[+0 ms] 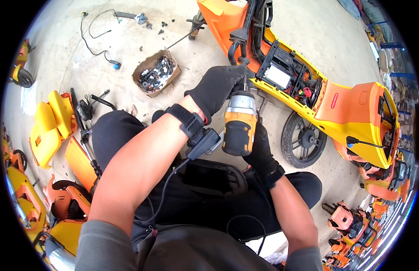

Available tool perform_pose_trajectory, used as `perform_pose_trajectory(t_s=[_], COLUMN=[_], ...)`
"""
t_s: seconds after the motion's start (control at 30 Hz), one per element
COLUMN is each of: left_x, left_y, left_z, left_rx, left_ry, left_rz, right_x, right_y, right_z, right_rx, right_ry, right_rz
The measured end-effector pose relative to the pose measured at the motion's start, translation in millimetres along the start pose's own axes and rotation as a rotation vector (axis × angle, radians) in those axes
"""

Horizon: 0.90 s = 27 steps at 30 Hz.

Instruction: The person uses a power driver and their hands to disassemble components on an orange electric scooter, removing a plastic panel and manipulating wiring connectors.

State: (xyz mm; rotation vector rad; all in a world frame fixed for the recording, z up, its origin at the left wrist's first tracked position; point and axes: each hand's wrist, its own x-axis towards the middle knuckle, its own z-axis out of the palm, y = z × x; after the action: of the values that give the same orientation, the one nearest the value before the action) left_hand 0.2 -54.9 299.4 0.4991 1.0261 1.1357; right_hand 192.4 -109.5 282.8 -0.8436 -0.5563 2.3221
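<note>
Item 1: power driver (239,128), yellow and black with a silver nose; located at centre between the two gloved hands, its back end toward the wearer and its bit (244,84) at the near edge of the scooter. Handling, by judgement: compact but fairly heavy, hard-cased and stiff, hardly fragile, apt to twist in the grip under load. Best hold: the handle below the motor — the nose and bit offered poor places for fingers

Item 2: right hand (260,147), black-gloved; it appeared closed around the driver's handle, though the casing hid most of the fingers

Item 3: left hand (218,88), black-gloved, fingers bunched and reaching forward beside the bit at the scooter's edge; whether they pinched anything could not be told

Item 4: scooter (340,104), orange and yellow, beyond the hands; open compartment with a white-faced unit (278,77) and wiring; black wheel (304,139) on the nearer side

Item 5: cardboard box (166,83), left of the scooter, holding small dark and pale parts

Item 6: yellow panels (49,133), on the floor at far left — loose, apart from the scooter
</note>
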Motion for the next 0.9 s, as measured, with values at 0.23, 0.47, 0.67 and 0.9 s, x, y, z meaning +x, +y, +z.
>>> perform_pose_trajectory(t_s=[0.23, 0.47, 0.67, 0.9], left_x=[52.6, 73.4, 104.0, 128.4], left_y=[23.2, 22.8, 13.4, 22.1], left_z=[-39.0, -41.7, -42.3, -57.7], left_rx=[0.463, 1.027, 0.586, 1.227], left_ry=[-0.122, -0.174, -0.209, -0.221], left_rz=[0.073, 0.443, 0.238, 0.545], right_x=[73.3, 84.5, 97.4, 105.1], right_y=[39.7, 11.5, 6.1, -2.5], right_z=[-40.3, -21.6, -45.9, -47.9], right_rx=[-1.152, -1.296, -1.375, -1.388], right_ry=[0.141, 0.091, 0.15, 0.124], right_rz=[-0.492, -0.585, -0.639, -0.689])
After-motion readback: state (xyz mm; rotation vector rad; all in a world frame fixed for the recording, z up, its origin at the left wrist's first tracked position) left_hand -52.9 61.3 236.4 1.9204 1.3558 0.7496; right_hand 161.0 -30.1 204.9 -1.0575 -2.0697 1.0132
